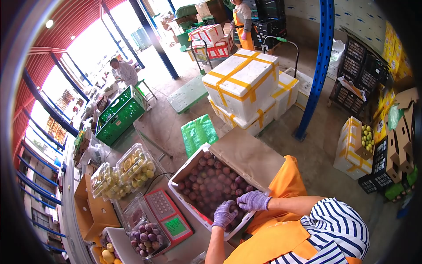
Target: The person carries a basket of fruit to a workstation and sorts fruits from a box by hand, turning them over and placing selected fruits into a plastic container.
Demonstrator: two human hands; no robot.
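Observation:
My left hand [225, 214], in a purple knitted glove, is down among the plums at the near end of a white foam box [176, 178]. Its fingers curl round a dark plum, partly hidden beneath them. Beside it, over the box's right edge, is my right hand [254, 200] in the same kind of glove. Its fingers are bent inward, and whatever they hold is hidden. Dark red plums [211, 176] fill the box. Left of it stands a red digital scale [169, 215] with a lit green display. A clear plastic punnet [147, 237] of plums lies against the scale.
Clear packs of yellow-green fruit [136, 167] sit beyond the scale, near an open cardboard box [94, 211]. A cardboard flap [248, 152] adjoins the plum box. Taped foam boxes [241, 79], a blue post [318, 70] and a green crate [118, 114] stand farther off. Two people are in the background.

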